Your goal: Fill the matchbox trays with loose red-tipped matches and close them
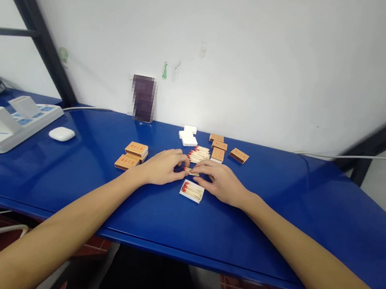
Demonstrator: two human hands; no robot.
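Note:
Between my two hands a few red-tipped matches (191,171) are pinched at both ends, just above the desk. My left hand (165,167) closes on the red-headed end, my right hand (221,183) on the pale stick end. Right below them lies a white matchbox tray (191,197) partly filled with matches, heads to the left. Behind the fingers is a loose pile of matches (199,155). Near my left wrist sit stacked orange matchboxes (129,162). My fingers hide part of the held matches.
White trays (188,137) lie near the wall, with several orange matchbox sleeves (219,145) to their right. At the left are a white earbud case (62,134) and a power strip (27,128) with plugs. A dark pixelated panel (143,98) stands against the wall. The blue desk's front edge (202,261) is close.

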